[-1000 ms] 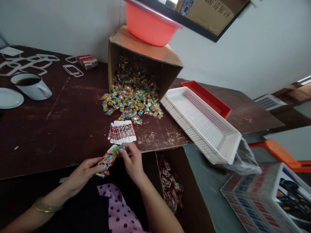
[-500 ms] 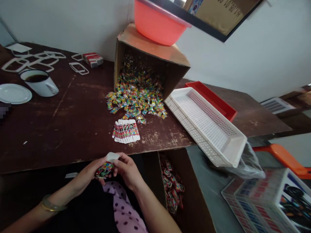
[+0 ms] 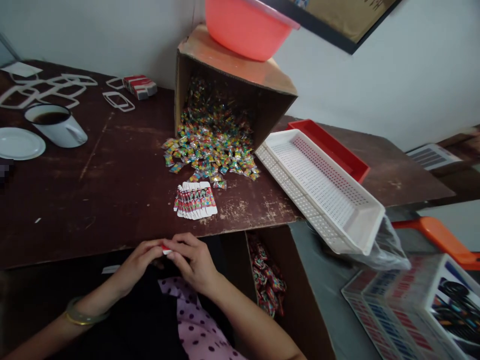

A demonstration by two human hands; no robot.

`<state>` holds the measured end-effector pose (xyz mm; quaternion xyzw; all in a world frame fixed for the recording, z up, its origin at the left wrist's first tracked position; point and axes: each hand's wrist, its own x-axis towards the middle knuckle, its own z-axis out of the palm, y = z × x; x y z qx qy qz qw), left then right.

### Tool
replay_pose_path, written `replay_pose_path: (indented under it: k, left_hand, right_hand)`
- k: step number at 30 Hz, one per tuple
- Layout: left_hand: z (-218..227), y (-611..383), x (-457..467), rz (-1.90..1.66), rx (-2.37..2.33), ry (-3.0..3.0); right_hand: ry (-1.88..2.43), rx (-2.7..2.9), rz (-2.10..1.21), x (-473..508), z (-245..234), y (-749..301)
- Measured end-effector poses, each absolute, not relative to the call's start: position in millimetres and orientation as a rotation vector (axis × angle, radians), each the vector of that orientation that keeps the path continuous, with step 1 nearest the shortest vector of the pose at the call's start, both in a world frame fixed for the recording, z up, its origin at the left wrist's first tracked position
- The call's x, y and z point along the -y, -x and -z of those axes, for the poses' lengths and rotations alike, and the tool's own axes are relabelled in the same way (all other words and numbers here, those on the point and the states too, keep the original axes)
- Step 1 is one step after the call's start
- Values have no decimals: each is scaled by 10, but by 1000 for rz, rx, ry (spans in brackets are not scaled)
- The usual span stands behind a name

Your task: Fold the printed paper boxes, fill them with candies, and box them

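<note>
Both hands meet just off the table's front edge, above my lap. Between their fingertips is a small candy box [image 3: 166, 250], of which only a red and white end shows. My left hand [image 3: 144, 257] wraps round it from the left, and my right hand [image 3: 193, 260] pinches it from the right. Beyond them on the table lies a fanned row of flat printed candy boxes [image 3: 195, 201]. Behind that row, small clear packets of colourful candies [image 3: 213, 155] spill from a cardboard box [image 3: 236, 75] lying on its side.
A pink basin [image 3: 247, 30] sits on the cardboard box. A white basket [image 3: 322, 190] and a red tray [image 3: 333, 150] stand to the right. Below the table edge, a carton [image 3: 300, 290] holds filled candy boxes [image 3: 267, 280]. At left are a mug [image 3: 56, 125] and a plate [image 3: 20, 143].
The candy box has turned in my hands, from its printed face and raised white flap showing to just its end. My fingers have closed further over it. The view has shifted slightly.
</note>
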<state>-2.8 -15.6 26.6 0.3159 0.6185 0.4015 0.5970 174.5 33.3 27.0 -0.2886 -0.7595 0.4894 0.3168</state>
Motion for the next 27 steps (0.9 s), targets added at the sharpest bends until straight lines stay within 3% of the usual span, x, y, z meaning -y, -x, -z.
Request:
replay_pose_path:
  k: [5,10,13,16,21,27]
  left_hand:
    - [-216,100,211,-843,-1204,-766]
    - [-207,65,310,-771,-1178,-679]
    - [-180,10,336,-672,-1128,-611]
    - [-138,-14,269,-563,-1082,-659]
    - [-140,-43,130,-585,-1176,-750]
    - [-270,-70,102,-723,-1221,-738]
  right_hand:
    - [894,1764,-1498,-449,-284,-1746]
    - [779,2032,-1179,-259,-152,-1733]
    - [787,2055,-1176,-190,-201,-1972]
    - [1052,1970,-1132,-277,-449,-2613]
    - [1604,2049,-621,-564,-670,-3423]
    - [1056,2414,-707,-1328,-169,-2498]
